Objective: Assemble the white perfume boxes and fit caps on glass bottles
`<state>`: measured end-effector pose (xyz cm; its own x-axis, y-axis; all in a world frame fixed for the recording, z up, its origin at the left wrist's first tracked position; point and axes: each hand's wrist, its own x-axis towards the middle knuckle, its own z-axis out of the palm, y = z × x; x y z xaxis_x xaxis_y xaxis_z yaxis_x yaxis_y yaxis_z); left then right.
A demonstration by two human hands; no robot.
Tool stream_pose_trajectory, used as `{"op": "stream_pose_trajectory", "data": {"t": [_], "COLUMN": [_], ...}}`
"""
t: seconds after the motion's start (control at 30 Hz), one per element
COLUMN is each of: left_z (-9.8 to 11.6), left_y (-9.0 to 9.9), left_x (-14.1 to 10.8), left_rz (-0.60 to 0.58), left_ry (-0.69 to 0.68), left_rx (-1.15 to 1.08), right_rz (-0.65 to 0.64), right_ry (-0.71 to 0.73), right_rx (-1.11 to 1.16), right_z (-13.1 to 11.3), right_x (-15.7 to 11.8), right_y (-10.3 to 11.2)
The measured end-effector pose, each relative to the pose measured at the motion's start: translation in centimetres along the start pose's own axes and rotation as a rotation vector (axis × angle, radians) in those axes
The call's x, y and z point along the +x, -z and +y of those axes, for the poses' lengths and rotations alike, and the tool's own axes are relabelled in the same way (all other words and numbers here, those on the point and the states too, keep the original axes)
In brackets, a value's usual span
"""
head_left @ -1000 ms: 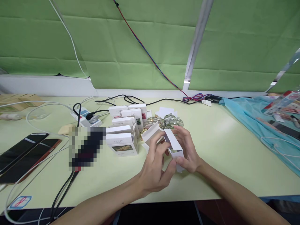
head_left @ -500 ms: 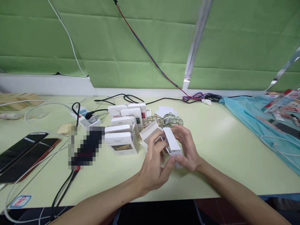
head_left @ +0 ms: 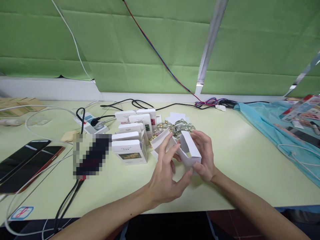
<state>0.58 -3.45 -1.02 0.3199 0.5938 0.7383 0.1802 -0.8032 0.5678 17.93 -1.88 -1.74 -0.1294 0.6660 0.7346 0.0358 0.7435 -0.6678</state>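
A small white carton (head_left: pixel 191 160) is tilted between my two hands above the table, its top open and a side flap standing up. My right hand (head_left: pixel 205 156) grips it along the right side, thumb at the near end. At the carton's left side is my left hand (head_left: pixel 165 171), fingers curled by the large open lid flap (head_left: pixel 160 140) and thumb against the near lower end. Just behind lie several rounded glass pieces (head_left: pixel 184 125), greenish and gold-tinted, with small knobs. The carton's inside is only partly visible.
Several white printed cartons (head_left: pixel 128 156) stand in rows left of my hands. Further left are a power strip (head_left: pixel 88 121), cables, a blurred dark object (head_left: pixel 93 156) and two phones (head_left: pixel 30 166). A blue cloth (head_left: pixel 265 123) with assorted items lies at the right.
The carton has turned and tipped so that its opening shows more. My right hand has moved slightly to the right with it, and my left fingers have spread a little.
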Motion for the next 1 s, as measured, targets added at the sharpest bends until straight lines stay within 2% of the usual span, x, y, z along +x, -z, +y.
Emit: {"op": "stream_pose_trajectory", "data": {"t": [0.3, 0.5, 0.6, 0.8, 1.0], "left_z": [-0.12, 0.09, 0.24, 0.27, 0.36], "left_y": [-0.45, -0.45, -0.42, -0.37, -0.32], "left_x": [-0.42, -0.50, -0.34, 0.04, 0.11], "left_rz": [-0.010, -0.087, -0.132, -0.162, -0.152], "left_ry": [0.117, 0.329, 0.392, 0.398, 0.330], "left_rx": [-0.104, -0.141, -0.125, -0.082, -0.060], "right_rz": [0.088, 0.140, 0.150, 0.155, 0.153], "right_ry": [-0.021, 0.015, 0.021, -0.007, 0.017], "right_rx": [-0.083, -0.049, -0.039, -0.055, -0.072], "right_z": [-0.71, -1.04, -1.02, -0.89, -0.94], "right_x": [0.05, 0.25, 0.26, 0.10, 0.31], "right_y": [-0.24, -0.54, -0.57, -0.54, -0.60]}}
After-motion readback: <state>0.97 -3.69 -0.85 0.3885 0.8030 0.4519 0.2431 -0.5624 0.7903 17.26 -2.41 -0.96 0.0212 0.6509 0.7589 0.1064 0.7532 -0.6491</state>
